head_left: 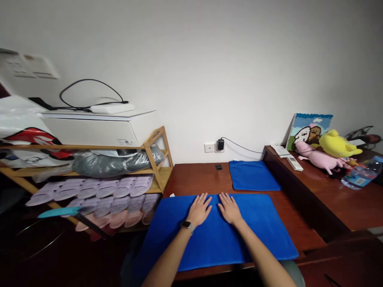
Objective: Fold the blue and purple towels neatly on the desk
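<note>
A large blue cloth [254, 235] lies spread over the front of the reddish-brown desk [194, 177]. Near its far edge my left hand [200, 210] rests flat, fingers stretched out, with a smartwatch [186, 225] on the wrist. A short gap to the right, my right hand [230, 209] also lies palm down on the cloth with its fingers spread. Neither hand holds anything. Beyond the right hand, a smaller blue cloth [253, 175] is laid at the back right of the desk.
Left of the desk stands a wooden rack [163, 175] with lilac slippers [116, 187] and a white box [95, 129] on top. On the higher right surface are a pink plush toy [318, 156], a yellow plush toy [336, 145], a bottle [362, 175] and a remote control [295, 163].
</note>
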Demonstrator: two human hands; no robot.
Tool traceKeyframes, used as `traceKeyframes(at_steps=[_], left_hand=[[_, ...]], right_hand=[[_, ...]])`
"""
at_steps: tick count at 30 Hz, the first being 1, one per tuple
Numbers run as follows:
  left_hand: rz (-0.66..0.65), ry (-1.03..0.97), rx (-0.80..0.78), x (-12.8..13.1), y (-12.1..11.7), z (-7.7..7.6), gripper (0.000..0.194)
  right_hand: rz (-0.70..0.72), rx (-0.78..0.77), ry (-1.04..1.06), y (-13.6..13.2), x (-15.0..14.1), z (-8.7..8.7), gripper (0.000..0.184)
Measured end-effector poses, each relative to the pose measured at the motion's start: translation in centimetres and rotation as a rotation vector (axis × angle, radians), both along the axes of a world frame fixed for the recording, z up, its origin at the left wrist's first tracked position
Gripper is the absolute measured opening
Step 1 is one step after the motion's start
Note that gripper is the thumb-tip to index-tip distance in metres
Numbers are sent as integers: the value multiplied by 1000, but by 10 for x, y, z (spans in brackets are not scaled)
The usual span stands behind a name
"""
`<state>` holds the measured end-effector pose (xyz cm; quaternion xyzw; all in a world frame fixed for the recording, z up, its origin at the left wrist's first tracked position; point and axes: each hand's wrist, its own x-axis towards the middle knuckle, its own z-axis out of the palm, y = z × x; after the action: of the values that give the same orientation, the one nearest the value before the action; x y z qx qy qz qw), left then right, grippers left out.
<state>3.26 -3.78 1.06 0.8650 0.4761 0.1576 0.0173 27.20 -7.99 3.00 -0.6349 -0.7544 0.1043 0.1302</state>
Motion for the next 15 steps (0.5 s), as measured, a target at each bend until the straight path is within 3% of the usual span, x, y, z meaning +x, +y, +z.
traceKeyframes(at_steps=[2, 4, 6, 11, 13, 15], left_hand=[[-9, 7, -49, 18, -2, -4, 59], [60, 16, -93, 8, 1, -6, 61], [171, 34, -122, -27, 7, -6, 63], [399, 93, -120, -138, 20, -6, 67], [441, 98, -114, -161, 22, -7, 70], [469, 89, -110, -169, 22, -9, 71]], right_hand=[[47, -46, 3, 4, -20, 0, 68], [22, -73, -28, 5, -7, -3, 68], [-61, -96, -78, 3, 34, -9, 69], [-399, -179, -177, -15, 171, -25, 72], [-457, -184, -174, -21, 206, -31, 73], [-474, -179, -166, -25, 223, -36, 75]])
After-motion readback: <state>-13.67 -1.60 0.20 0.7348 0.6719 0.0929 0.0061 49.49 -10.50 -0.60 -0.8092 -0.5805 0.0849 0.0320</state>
